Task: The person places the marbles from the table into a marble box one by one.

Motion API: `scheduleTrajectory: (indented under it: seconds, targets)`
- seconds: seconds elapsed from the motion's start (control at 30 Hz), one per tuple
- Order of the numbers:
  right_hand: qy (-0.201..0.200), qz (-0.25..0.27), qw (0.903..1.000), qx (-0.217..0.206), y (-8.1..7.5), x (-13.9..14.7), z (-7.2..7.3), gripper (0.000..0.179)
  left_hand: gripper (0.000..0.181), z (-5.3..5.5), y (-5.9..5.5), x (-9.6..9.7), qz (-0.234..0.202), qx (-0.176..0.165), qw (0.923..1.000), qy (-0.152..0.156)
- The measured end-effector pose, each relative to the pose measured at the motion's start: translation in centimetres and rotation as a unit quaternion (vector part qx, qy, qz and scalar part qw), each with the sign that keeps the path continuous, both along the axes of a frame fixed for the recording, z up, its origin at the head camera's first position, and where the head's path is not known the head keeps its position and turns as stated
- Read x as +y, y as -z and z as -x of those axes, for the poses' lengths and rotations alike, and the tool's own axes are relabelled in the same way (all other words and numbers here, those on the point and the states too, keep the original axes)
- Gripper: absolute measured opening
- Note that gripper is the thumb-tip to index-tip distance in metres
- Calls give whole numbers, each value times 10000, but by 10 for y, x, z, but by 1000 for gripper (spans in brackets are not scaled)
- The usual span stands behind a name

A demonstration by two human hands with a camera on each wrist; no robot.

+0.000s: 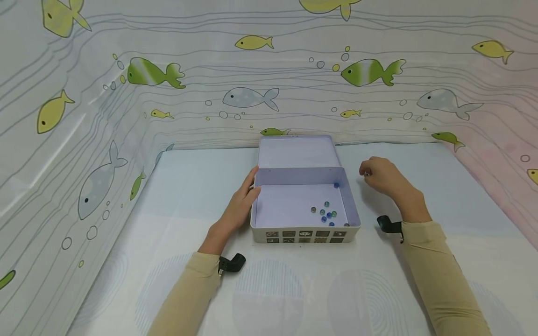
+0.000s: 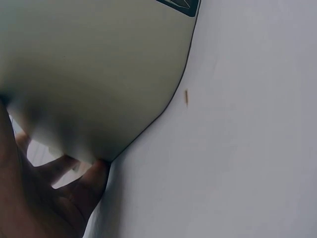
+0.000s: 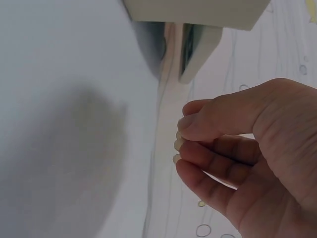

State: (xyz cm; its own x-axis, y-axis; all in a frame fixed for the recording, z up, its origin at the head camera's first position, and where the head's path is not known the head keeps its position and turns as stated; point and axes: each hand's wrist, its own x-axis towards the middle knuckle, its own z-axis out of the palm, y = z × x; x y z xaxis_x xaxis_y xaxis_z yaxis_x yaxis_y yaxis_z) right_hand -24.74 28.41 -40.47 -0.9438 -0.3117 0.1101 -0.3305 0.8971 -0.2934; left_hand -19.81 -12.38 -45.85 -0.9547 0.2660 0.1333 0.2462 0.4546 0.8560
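Note:
A rectangular tin box [image 1: 306, 234] stands on the table with its lid [image 1: 296, 151] hinged back. Its inside is pale lilac, and dark square pictures run along the front. Several glass marbles [image 1: 327, 204] lie on its floor, mostly toward the right. My left hand [image 1: 238, 205] holds the box's left side, thumb at the rim and fingers along the outside wall. To the right of the box, above the table, my right hand [image 1: 384, 176] pinches a small shiny thing that looks like a marble [image 1: 367, 174]. The right wrist view shows thumb and fingertips together, mostly hiding it.
A pale table cover [image 1: 201, 172] with circle patterns lies under the box. Behind and at the sides rises a fish-printed sheet [image 1: 311, 102], close behind the lid. Small black wrist cameras [image 1: 233, 263] sit on both wrists.

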Motion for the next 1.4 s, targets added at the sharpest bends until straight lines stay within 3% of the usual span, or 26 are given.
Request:
scheduleTrajectory:
  seconds: [0.53,0.63,0.83,0.93,1.17,1.4]
  targets:
    - [-124,227,9992,302,-27,-25,-20,20,59,3,3,-1,6,-79,10000,60]
    - [-221,283,9987,368,-31,-29,-24,20,60,-1,-4,0,25,-129,9999,87]
    - [-400,380,9978,355,-35,-40,-30,21,61,-19,-33,6,37,-159,9997,169]
    - [-494,349,9977,295,-36,-46,-32,21,62,-22,-38,6,4,-185,9997,183]
    - [-687,367,9968,191,-32,-58,-36,19,60,1,-2,1,24,-132,9999,48]
    - [-813,410,9958,17,-28,-71,-38,20,57,1,2,0,-8,-76,10000,28]
